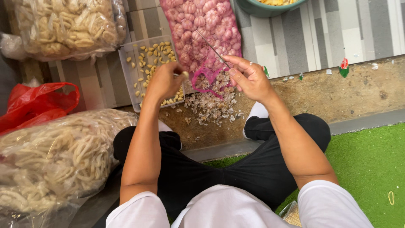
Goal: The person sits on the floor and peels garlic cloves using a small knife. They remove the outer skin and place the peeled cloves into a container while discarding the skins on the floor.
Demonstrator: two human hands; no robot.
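Note:
My left hand [163, 80] pinches a peeled garlic clove [185, 74] over the near edge of a clear plastic tray [126, 76] holding several peeled cloves. My right hand [248, 77] grips a thin knife [212, 48] whose blade points up and left, over a pink mesh sack of garlic bulbs [202, 29]. Between the two hands, on the ground, lies a heap of papery garlic skins [213, 103]. I sit with legs in black trousers.
Clear bags of pale cracker sticks lie at the left [55, 152] and top left [63, 25]. A red plastic bag [38, 103] sits between them. A teal bowl [265, 7] stands at the top. Green artificial turf [367, 160] covers the right.

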